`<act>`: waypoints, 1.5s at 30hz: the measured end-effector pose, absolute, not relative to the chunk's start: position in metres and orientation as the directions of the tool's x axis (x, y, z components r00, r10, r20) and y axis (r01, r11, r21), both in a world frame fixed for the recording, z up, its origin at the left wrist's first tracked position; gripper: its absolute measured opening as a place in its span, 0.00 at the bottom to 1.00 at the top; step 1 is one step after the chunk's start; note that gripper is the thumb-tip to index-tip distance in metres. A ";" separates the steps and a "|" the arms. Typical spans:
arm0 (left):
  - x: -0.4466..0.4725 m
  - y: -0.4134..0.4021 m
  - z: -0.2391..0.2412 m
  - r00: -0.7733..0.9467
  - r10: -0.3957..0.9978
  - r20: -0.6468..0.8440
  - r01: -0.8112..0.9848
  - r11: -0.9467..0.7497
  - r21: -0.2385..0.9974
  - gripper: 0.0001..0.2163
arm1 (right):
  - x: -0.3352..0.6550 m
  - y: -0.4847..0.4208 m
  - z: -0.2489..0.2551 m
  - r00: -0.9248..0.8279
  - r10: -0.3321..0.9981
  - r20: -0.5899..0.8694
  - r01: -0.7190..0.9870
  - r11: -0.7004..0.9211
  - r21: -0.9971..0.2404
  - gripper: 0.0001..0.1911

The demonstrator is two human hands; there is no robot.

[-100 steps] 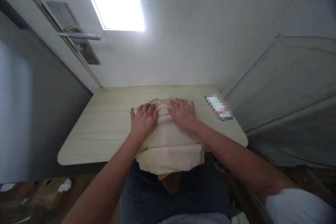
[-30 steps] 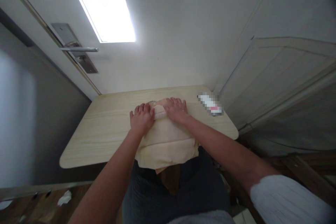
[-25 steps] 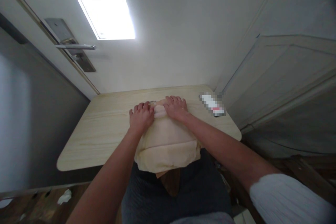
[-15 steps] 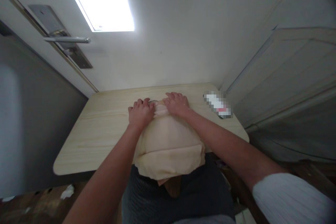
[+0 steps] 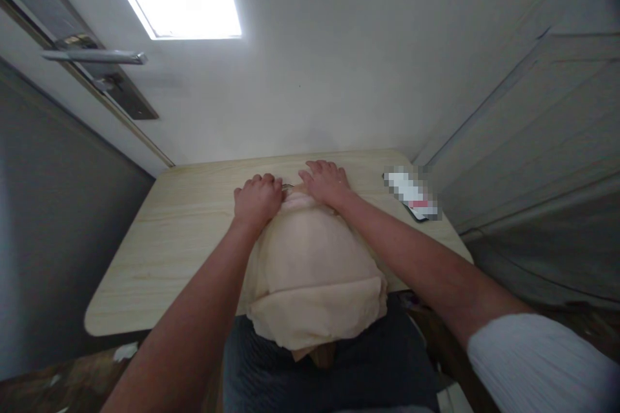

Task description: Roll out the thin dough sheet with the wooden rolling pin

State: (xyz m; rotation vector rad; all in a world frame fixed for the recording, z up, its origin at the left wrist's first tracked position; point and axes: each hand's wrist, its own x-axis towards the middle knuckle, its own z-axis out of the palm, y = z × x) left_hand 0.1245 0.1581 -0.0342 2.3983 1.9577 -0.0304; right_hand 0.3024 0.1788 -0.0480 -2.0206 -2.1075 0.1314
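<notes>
A cream-coloured cloth (image 5: pixel 312 271) lies on a light wooden table (image 5: pixel 188 239) and hangs over its near edge onto my lap. My left hand (image 5: pixel 256 199) rests on the cloth's far left end with its fingers curled over a rolled fold. My right hand (image 5: pixel 325 184) lies flat on the far right end, fingers stretched out and pressing down. Between the two hands a small roll of the cloth (image 5: pixel 296 199) shows. A thin dark rim peeks out just beyond the roll; I cannot make out what it is.
A blurred-out flat object (image 5: pixel 411 193) lies on the table's right side. A white wall stands behind the table. A door with a metal lever handle (image 5: pixel 92 57) is at the upper left. A panelled door (image 5: pixel 542 129) is at the right. Paper scraps lie on the floor.
Both hands have edged a little farther away along the cloth, and the roll between them looks smaller. The camera has tilted down, so the door handle sits higher and farther left.
</notes>
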 end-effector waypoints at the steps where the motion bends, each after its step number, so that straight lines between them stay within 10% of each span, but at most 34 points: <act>1: 0.124 0.160 -0.035 0.206 0.978 -0.013 0.978 -0.206 0.011 0.21 | 0.302 0.181 -0.048 -0.032 0.994 0.106 0.975 0.055 -0.217 0.28; 22: 0.126 0.205 -0.039 0.074 0.959 0.272 0.994 -0.093 0.058 0.27 | 0.296 0.217 -0.048 0.014 0.962 0.271 0.982 0.038 -0.184 0.32; 45: 0.128 0.113 -0.046 0.103 0.976 0.190 0.985 -0.127 0.119 0.26 | 0.300 0.131 -0.048 0.013 0.986 0.164 0.984 0.016 -0.175 0.27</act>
